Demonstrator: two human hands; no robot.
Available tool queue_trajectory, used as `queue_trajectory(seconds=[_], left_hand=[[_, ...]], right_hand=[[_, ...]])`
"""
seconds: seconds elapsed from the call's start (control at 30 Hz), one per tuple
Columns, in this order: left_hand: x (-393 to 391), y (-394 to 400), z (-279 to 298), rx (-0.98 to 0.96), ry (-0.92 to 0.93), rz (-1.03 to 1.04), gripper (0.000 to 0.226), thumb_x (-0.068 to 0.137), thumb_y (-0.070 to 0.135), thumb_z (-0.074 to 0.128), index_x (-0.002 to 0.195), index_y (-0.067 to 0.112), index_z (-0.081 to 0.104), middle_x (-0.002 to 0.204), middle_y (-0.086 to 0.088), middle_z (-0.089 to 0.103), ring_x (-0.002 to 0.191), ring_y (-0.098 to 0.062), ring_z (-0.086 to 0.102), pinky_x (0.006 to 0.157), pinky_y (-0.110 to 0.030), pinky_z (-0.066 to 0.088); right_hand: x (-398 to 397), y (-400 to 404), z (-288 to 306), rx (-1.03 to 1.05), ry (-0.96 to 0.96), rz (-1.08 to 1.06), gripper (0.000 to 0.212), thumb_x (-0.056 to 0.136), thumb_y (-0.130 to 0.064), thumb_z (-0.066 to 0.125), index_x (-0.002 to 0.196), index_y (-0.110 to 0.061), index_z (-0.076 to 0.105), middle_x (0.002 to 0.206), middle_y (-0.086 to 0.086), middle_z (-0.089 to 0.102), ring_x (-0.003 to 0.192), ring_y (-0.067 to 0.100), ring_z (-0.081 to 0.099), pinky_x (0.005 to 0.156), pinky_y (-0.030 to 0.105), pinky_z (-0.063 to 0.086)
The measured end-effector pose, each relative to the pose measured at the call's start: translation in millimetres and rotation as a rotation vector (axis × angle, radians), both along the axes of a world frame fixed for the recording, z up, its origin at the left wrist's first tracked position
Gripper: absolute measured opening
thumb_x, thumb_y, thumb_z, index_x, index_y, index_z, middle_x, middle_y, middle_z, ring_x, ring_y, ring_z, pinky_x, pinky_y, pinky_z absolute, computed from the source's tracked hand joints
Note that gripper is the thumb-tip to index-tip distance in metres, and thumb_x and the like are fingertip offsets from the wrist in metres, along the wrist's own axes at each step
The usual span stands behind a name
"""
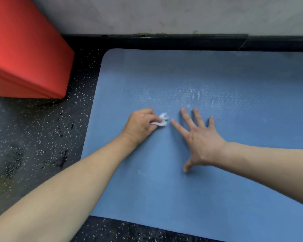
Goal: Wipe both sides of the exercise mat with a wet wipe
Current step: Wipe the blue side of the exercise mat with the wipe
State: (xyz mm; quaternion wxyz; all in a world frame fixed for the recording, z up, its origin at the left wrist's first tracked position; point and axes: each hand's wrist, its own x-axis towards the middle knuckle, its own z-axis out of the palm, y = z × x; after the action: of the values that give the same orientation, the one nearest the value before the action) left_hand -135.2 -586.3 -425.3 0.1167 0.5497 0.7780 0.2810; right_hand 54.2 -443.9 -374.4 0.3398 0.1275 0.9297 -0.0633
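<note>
Wiping of the flat blue foam exercise mat (199, 189), upper face, was in hand. My left hand (140, 124) clenched the crumpled white wet wipe (162, 120); my right hand (199, 137) lay splayed, fingers (185, 116) released, steadying. I judged the dry lower frame due next.

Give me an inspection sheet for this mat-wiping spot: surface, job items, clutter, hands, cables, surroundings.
Surface: blue exercise mat lies flat on a dark speckled floor; a wet, shiny patch shows beyond the hands.
Job's things: crumpled white wet wipe is on the mat, gripped at its near end.
Clutter: nothing seen on the mat besides the wipe.
Grippers: left hand grips the wipe against the mat; right hand rests flat on the mat, fingers spread, holding nothing.
Cables: nothing seen.
Surroundings: red padded block stands on the floor left of the mat; a black baseboard and a grey wall run along the mat's far edge.
</note>
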Motion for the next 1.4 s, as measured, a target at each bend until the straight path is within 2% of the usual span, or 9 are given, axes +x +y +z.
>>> queue_trajectory(seconds=[0.23, 0.37, 0.5, 0.67, 0.8, 0.97, 1.1, 1.2, 1.4], left_hand=[[44.1, -46.5, -1.4, -0.112, -0.075, -0.527, 0.011, 0.093, 0.023, 0.067, 0.094, 0.017, 0.077, 0.087, -0.002, 0.066, 0.079, -0.023, 0.062, 0.069, -0.031, 0.052], [31.8, -57.6, 0.3, -0.009, -0.060, -0.099, 0.009, 0.088, 0.023, 0.071, 0.089, 0.018, 0.079, 0.083, -0.001, 0.066, 0.075, -0.018, 0.063, 0.066, -0.032, 0.052], [79.1, -86.7, -3.2, -0.118, -0.143, -0.557, 0.013, 0.096, 0.022, 0.064, 0.096, 0.016, 0.076, 0.088, -0.002, 0.065, 0.078, -0.023, 0.060, 0.067, -0.033, 0.052], [58.9, -87.1, -0.5, -0.017, -0.111, -0.109, 0.017, 0.093, 0.030, 0.066, 0.090, 0.019, 0.078, 0.086, 0.000, 0.067, 0.077, -0.019, 0.064, 0.067, -0.031, 0.053], [104.9, -107.5, 1.2, -0.125, -0.181, -0.488, 0.023, 0.099, 0.031, 0.059, 0.094, 0.017, 0.076, 0.089, 0.000, 0.065, 0.079, -0.021, 0.060, 0.066, -0.032, 0.052], [76.4, -115.7, 2.7, -0.043, -0.121, -0.086, 0.014, 0.091, 0.031, 0.068, 0.089, 0.020, 0.077, 0.084, 0.002, 0.064, 0.075, -0.016, 0.060, 0.066, -0.029, 0.051], [122.9, -153.8, 3.3, -0.180, -0.199, -0.605, 0.011, 0.097, 0.024, 0.065, 0.096, 0.018, 0.074, 0.087, 0.001, 0.061, 0.078, -0.020, 0.056, 0.065, -0.032, 0.050], [102.0, -155.2, 0.2, -0.135, -0.195, -0.368, 0.010, 0.096, 0.025, 0.068, 0.098, 0.018, 0.075, 0.091, 0.001, 0.064, 0.081, -0.018, 0.060, 0.070, -0.030, 0.052], [167.2, -180.9, 2.4, -0.167, -0.292, -0.614, 0.013, 0.101, 0.023, 0.059, 0.099, 0.018, 0.071, 0.091, 0.001, 0.060, 0.080, -0.020, 0.053, 0.066, -0.032, 0.050]], right_hand=[[13.1, -20.1, -10.7, 0.051, -0.045, 0.044, 0.170, 0.049, -0.087, 0.082, 0.159, -0.027, -0.034, 0.160, 0.021, -0.045, 0.150, 0.056, -0.030, 0.114, 0.082, 0.013], [14.1, -19.2, -11.7, 0.033, -0.051, 0.031, 0.170, 0.049, -0.085, 0.083, 0.159, -0.027, -0.034, 0.160, 0.020, -0.044, 0.150, 0.055, -0.030, 0.114, 0.082, 0.012], [14.6, -19.3, -14.2, 0.038, -0.054, 0.022, 0.170, 0.050, -0.084, 0.083, 0.159, -0.027, -0.034, 0.160, 0.019, -0.045, 0.150, 0.054, -0.031, 0.115, 0.083, 0.011], [14.6, -17.7, -16.2, 0.023, -0.054, 0.018, 0.171, 0.048, -0.082, 0.086, 0.159, -0.028, -0.033, 0.160, 0.019, -0.045, 0.150, 0.053, -0.031, 0.114, 0.084, 0.010], [16.4, -17.8, -16.9, 0.005, -0.038, 0.009, 0.168, 0.050, -0.081, 0.086, 0.160, -0.029, -0.030, 0.162, 0.018, -0.044, 0.151, 0.053, -0.030, 0.115, 0.083, 0.009], [48.1, -37.9, -9.3, -0.091, -0.067, 0.154, 0.160, 0.058, -0.086, 0.078, 0.159, -0.029, -0.031, 0.160, 0.024, -0.043, 0.150, 0.056, -0.030, 0.120, 0.076, 0.004], [100.8, -77.3, -7.1, -0.118, -0.080, 0.317, 0.156, 0.065, -0.089, 0.070, 0.159, -0.017, -0.033, 0.153, 0.030, -0.051, 0.142, 0.060, -0.041, 0.115, 0.081, -0.006], [117.2, -87.6, -14.7, -0.100, -0.047, 0.323, 0.154, 0.069, -0.089, 0.066, 0.158, -0.011, -0.033, 0.153, 0.032, -0.049, 0.139, 0.061, -0.044, 0.112, 0.083, -0.010], [142.1, -81.3, -22.8, -0.168, 0.089, 0.349, 0.148, 0.054, -0.087, 0.078, 0.167, -0.013, 0.019, 0.172, 0.029, -0.005, 0.157, 0.056, -0.004, 0.117, 0.080, 0.012]])
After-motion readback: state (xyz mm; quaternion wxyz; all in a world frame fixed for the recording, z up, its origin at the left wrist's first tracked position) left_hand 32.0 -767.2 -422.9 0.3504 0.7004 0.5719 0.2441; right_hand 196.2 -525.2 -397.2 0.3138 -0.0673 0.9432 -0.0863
